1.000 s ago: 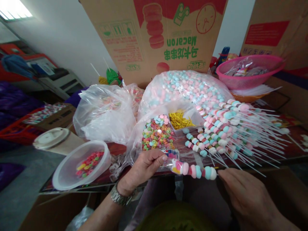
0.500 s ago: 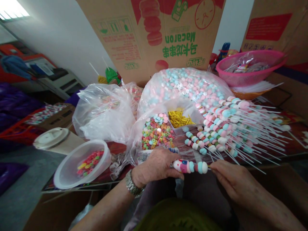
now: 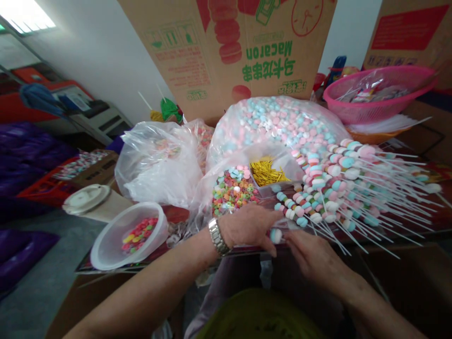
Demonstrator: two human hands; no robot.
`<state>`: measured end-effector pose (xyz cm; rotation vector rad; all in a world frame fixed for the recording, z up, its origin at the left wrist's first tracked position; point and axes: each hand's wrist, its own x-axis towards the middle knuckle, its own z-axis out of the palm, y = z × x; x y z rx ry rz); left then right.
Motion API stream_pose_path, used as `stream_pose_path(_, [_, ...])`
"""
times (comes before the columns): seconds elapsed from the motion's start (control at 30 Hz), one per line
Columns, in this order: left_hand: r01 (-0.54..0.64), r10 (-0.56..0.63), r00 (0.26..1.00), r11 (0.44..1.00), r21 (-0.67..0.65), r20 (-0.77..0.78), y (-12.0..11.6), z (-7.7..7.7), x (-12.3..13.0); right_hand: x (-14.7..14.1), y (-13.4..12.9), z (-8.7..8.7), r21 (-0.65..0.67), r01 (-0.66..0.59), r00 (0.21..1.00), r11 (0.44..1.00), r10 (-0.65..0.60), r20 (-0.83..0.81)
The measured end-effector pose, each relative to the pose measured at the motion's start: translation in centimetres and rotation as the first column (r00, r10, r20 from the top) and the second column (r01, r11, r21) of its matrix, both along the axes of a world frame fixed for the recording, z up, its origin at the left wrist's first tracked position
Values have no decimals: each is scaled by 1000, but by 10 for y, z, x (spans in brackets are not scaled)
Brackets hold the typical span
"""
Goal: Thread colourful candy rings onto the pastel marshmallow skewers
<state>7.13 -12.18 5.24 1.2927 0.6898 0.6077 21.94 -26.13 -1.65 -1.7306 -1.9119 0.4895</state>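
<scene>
A marshmallow skewer (image 3: 276, 236), with blue and white pieces showing, lies between my two hands at the table's front edge. Most of it is hidden under my left hand (image 3: 249, 229), which is closed round it with the thumb below and the forefinger reaching right. My right hand (image 3: 309, 249) pinches the skewer's right end; what lies between those fingertips is covered. Just beyond my hands is a tray of gold twist ties (image 3: 268, 173), beside colourful ring-shaped pieces (image 3: 235, 190). A pile of marshmallow skewers (image 3: 332, 188) lies to the right, white sticks pointing right.
A large bag of marshmallows (image 3: 278, 125) and a clear plastic bag (image 3: 158, 165) stand behind. At left are a white bowl (image 3: 100, 242) and a lidded cup (image 3: 102, 205). A carton (image 3: 226, 61) rises at the back, with a pink basket (image 3: 381, 110) to its right.
My left hand has shifted right over the marshmallow skewer, covering most of it. My right hand has come left, closer to the left one. The view has turned slightly left.
</scene>
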Motion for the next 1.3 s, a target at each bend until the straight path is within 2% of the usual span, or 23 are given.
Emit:
stream_pose_path(0.03, [-55,56,998,995,79,-11,3,2,-3,0,1,-5,0,58,993,998,-58,-107])
stream_pose_path(0.1, [-192,200,980,947,256,-6,6,2,-12,2,3,-11,-39,145,942,989,-150,-301])
stream_pose_path(0.13, [-322,321,946,910,260,50,6,-2,-17,2,3,-13,-78,157,909,985,-175,-379])
stream_pose_path(0.17, [-460,444,888,866,194,124,5,-7,-20,1,4,-14,-123,143,875,982,-184,-448])
stream_pose_path(0.2, [-518,502,847,853,62,175,3,-14,-22,-1,5,-13,-170,108,838,979,-182,-514])
stream_pose_path(0.23, [-489,500,842,866,-106,200,0,-21,-22,-4,6,-13,-221,55,799,974,-176,-575])
stream_pose_path(0.27, [-402,463,858,874,-271,221,-2,-29,-20,-8,7,-12,-272,-2,761,962,-175,-625])
stream_pose_path(0.33, [-223,398,877,833,-506,269,-4,-41,-12,-20,11,-11,-330,-70,731,941,-177,-659])
stream_pose_path(0.4, [-189,439,858,754,-629,268,-3,-47,-2,-31,13,-14,-269,5,807,963,-163,-568])
stream_pose_path(0.47, [-264,544,813,662,-702,207,0,-47,5,-38,14,-21,-37,185,924,982,-187,-335])
stream_pose_path(0.53, [-346,624,773,569,-746,117,3,-46,7,-40,12,-29,244,279,960,929,-274,-57])
stream_pose_path(0.6, [-400,659,750,520,-755,57,5,-45,5,-37,8,-34,423,250,929,871,-339,148])
stream_pose_path(0.67, [-410,642,766,514,-754,21,6,-46,0,-30,4,-37,510,183,898,841,-354,262])
stream_pose_path(0.73, [-410,624,781,529,-743,13,7,-46,-4,-23,2,-38,558,136,886,819,-353,301])
stream_pose_path(0.83, [-397,608,794,546,-738,23,6,-45,-7,-18,1,-36,582,110,908,806,-319,270])
stream_pose_path(0.9, [-382,611,791,532,-756,31,3,-43,-5,-18,2,-35,575,128,931,808,-297,212])
stream_pose_path(1.0, [-377,626,779,518,-768,40,0,-42,-3,-22,3,-32,518,174,962,837,-258,94])
stream_pose_path(1.17, [-340,630,766,570,-748,131,-5,-44,0,-36,4,-27,341,166,985,925,-138,-105])
stream_pose_path(1.3, [-309,604,775,618,-723,185,-21,-51,9,-51,12,-27,273,244,949,931,-172,-264])
